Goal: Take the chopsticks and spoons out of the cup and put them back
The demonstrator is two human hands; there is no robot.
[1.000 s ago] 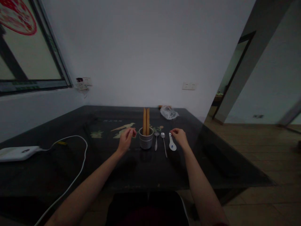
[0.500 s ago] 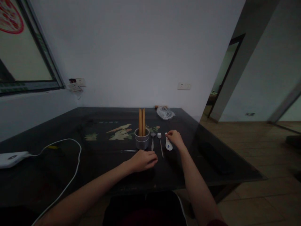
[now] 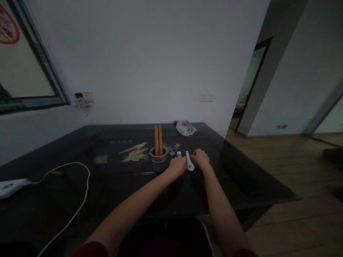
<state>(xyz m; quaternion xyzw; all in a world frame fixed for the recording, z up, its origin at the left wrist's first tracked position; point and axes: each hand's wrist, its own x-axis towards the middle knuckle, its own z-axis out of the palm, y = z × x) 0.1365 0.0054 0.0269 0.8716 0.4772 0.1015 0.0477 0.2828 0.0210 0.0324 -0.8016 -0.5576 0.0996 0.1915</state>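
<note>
A white soup spoon [image 3: 190, 166] with a blue mark lies on the dark table, its handle pointing away from me. My left hand [image 3: 177, 167] is at its left edge, fingers curled together; whether they grip anything is hidden. Under and behind that hand are two metal spoons, one bowl [image 3: 179, 154] beside the other bowl [image 3: 172, 153], their handles mostly covered. Just right of the white spoon's handle is my right hand [image 3: 201, 157], thumb and finger apart and holding nothing visible. Left of the spoons stands a grey metal cup [image 3: 159, 164] holding several upright wooden chopsticks [image 3: 158, 141].
A crumpled clear plastic bag [image 3: 185, 128] lies at the table's back edge against the wall. On the left, a white device [image 3: 12, 187] trails a white cable [image 3: 88, 182]. A dark flat object [image 3: 242, 176] rests at the right. Bird artwork [image 3: 135, 153] decorates the tabletop.
My left hand has moved forward and right, over the metal spoons' handles to the white spoon. My right hand has let go of the white spoon's handle and drawn slightly right.
</note>
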